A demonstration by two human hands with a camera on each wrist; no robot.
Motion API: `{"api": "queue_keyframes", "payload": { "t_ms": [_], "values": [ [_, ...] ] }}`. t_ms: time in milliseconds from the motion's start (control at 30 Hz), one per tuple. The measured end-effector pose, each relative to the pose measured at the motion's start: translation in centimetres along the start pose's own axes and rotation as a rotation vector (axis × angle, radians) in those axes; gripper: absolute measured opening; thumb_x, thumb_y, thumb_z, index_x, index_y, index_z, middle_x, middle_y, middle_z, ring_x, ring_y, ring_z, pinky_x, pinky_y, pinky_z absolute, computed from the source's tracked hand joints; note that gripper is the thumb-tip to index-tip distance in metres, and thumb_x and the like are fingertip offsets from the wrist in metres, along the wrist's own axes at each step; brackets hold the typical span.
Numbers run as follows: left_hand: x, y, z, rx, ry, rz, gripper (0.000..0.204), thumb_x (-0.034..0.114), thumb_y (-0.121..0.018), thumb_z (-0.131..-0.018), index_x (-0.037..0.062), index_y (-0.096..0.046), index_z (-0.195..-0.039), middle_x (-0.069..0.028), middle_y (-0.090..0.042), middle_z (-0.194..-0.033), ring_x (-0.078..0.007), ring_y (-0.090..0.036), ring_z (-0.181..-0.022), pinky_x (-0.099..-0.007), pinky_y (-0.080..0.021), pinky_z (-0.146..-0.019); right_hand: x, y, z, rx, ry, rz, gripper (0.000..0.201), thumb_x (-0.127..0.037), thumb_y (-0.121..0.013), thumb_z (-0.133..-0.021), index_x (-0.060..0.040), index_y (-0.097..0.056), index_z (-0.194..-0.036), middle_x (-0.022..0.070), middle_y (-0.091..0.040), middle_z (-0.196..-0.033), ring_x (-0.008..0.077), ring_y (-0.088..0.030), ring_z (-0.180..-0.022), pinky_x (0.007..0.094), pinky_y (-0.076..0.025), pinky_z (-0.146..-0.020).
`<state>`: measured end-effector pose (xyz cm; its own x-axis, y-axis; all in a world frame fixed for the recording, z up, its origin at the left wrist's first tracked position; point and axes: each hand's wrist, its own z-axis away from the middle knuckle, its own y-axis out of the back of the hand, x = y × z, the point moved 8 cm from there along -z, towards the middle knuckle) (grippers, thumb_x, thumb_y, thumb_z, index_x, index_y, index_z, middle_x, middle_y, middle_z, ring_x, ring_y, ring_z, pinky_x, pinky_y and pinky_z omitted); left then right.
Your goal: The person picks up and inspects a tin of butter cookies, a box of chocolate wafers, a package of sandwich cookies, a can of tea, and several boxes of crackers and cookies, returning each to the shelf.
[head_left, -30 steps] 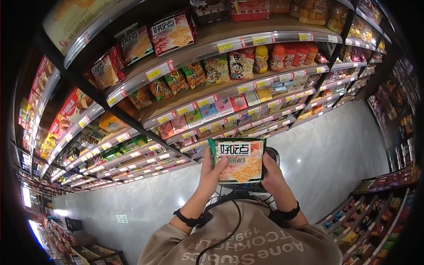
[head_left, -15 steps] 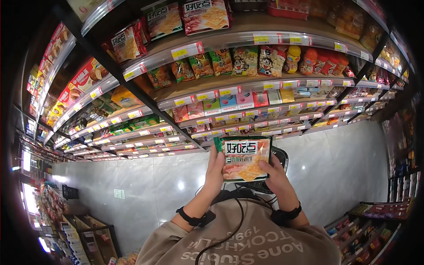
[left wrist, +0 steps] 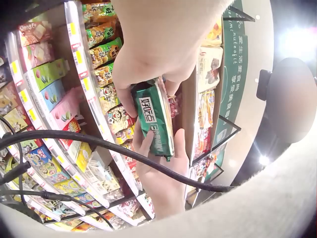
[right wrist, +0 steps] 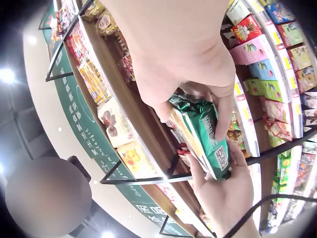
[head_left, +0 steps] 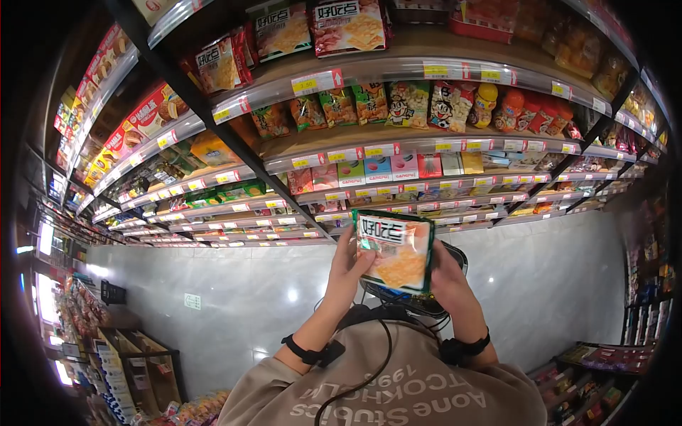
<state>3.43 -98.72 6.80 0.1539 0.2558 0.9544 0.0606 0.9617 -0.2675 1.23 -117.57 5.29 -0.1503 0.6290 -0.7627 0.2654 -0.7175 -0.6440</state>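
Observation:
Both hands hold one packet of biscuits (head_left: pixel 395 250) in front of the chest, its printed front tilted up toward the head camera. My left hand (head_left: pixel 347 264) grips the left side, its thumb lying over the front. At the opposite side, my right hand (head_left: pixel 450 278) holds the edge, with most of its fingers hidden behind the packet in the head view. Green wrapping (left wrist: pixel 152 119) along the packet's narrow side shows in the left wrist view, between the two hands. The right wrist view shows thumb and fingers of my right hand (right wrist: pixel 185 62) around the crimped end.
Shelves of snacks (head_left: pixel 369 105) with price tags along their edges run across the front. Similar biscuit packets (head_left: pixel 349 27) stand on an upper shelf. A dark basket (head_left: pixel 458 261) is partly hidden below the packet. Grey tiled floor (head_left: pixel 234 284) lies beneath. A black cable (head_left: pixel 387 344) hangs over the chest.
The packet has turned slightly clockwise and its right side has tipped away. My left thumb is back on the front; the right thumb has left it. The head view has shifted, moving the shelves rightward.

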Motion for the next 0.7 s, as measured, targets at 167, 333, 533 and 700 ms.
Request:
{"api": "queue_keyframes", "payload": {
  "t_ms": [167, 333, 533, 700],
  "values": [
    [-0.9, -1.6, 0.4, -0.238, 0.251, 0.569, 0.054, 0.036, -0.052, -0.098, 0.0028, -0.043, -0.14, -0.013, -0.056, -0.107, -0.0226, -0.055, -0.088, -0.032, -0.045, -0.075, -3.4, -8.1, 2.3, -0.537, -0.041, 0.185, 0.097, -0.027, -0.076, -0.089, -0.0064, -0.013, -0.161, 0.0167, -0.01, -0.167, 0.0332, -0.046, -0.136, 0.0469, -0.05, -0.101],
    [-0.1, -2.6, 1.5, -0.488, 0.321, 0.939, 0.06, 0.047, -0.052, -0.097, -0.0015, -0.047, -0.132, -0.0127, -0.052, -0.085, -0.0217, -0.05, -0.068, -0.0299, -0.041, -0.056, -4.1, -9.0, 2.2, -0.651, 0.0, 0.309, 0.078, -0.03, -0.074, -0.091, -0.007, -0.036, -0.155, 0.0189, -0.026, -0.163, 0.0331, -0.053, -0.129, 0.0439, -0.052, -0.098],
    [-0.3, -2.0, 1.9, -0.454, 0.331, 0.964, 0.055, 0.047, -0.051, -0.095, 0.0023, -0.052, -0.128, -0.0097, -0.051, -0.086, -0.0209, -0.05, -0.068, -0.029, -0.041, -0.059, -2.6, -6.8, 2.7, -0.511, -0.139, 0.234, 0.064, -0.031, -0.072, -0.092, -0.0039, -0.049, -0.145, 0.0167, -0.038, -0.157, 0.0312, -0.058, -0.126, 0.041, -0.053, -0.096],
    [-1.8, 1.7, 0.9, -0.287, 0.22, 0.771, 0.053, 0.043, -0.054, -0.097, 0.0006, -0.051, -0.129, -0.0132, -0.054, -0.093, -0.0231, -0.052, -0.074, -0.0311, -0.045, -0.062, -2.3, -5.8, 2.0, -0.47, -0.143, 0.265, 0.064, -0.024, -0.07, -0.093, -0.0025, -0.045, -0.147, 0.0159, -0.043, -0.154, 0.0294, -0.059, -0.124, 0.041, -0.053, -0.097]
  ]
}}
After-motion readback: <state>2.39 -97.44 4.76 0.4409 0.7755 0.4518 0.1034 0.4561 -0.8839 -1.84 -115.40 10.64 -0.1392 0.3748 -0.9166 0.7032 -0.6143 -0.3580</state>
